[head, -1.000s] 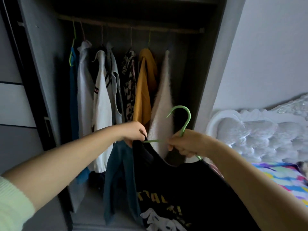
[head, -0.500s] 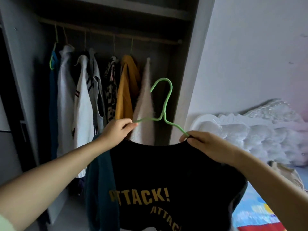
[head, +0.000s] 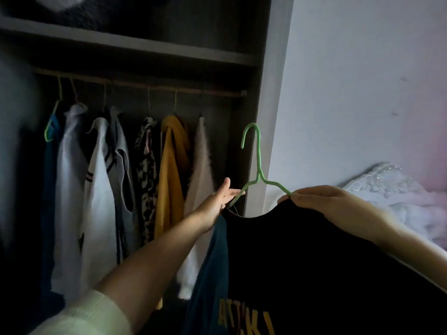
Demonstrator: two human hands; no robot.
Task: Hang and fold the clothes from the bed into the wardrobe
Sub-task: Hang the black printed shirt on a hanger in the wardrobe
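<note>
Pinching the green hanger (head: 257, 175) and black shirt (head: 314, 262) with our right hand (head: 321, 204); left hand (head: 221, 198) open at centre frame, so the shirt could slip off.

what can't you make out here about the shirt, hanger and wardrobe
Head view only:
- Black shirt: its yellow print is cut off by the bottom edge.
- Green hanger: both arm ends are hidden inside the shirt's neck.
- Left hand: whether it touches the hanger is unclear.
- Object on the top shelf: dark, blurred, cut by the top edge.
- Bed: overexposed, mostly behind the right hand.
</note>
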